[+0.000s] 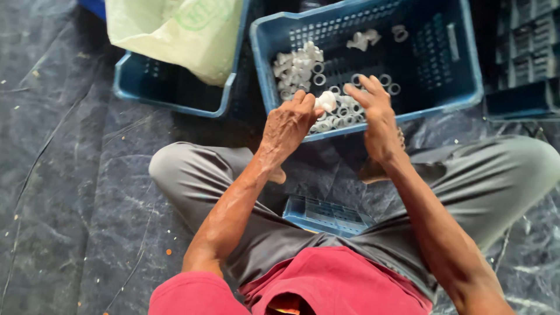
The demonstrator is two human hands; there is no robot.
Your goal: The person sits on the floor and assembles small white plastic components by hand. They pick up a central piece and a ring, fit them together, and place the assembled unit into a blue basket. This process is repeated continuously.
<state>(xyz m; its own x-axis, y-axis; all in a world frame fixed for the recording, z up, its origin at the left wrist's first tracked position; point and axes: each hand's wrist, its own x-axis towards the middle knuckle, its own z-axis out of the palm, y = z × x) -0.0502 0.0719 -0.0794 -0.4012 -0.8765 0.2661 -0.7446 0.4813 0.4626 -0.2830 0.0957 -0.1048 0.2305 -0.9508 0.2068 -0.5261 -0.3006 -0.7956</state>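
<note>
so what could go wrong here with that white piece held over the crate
1. The left hand pinches the white plastic piece only at the fingertips, right above the near rim of the blue crate; a slip could send it outside, onto the dark plastic sheet.
2. The right hand hangs open over loose white rings; a sweep might knock some about.

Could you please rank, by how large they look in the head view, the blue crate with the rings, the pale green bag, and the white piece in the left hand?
1. Blue crate and pale green bag: similar, and both are cut off by the frame, so unranked.
2. White piece, pinched in the left hand: clearly smallest.
</note>
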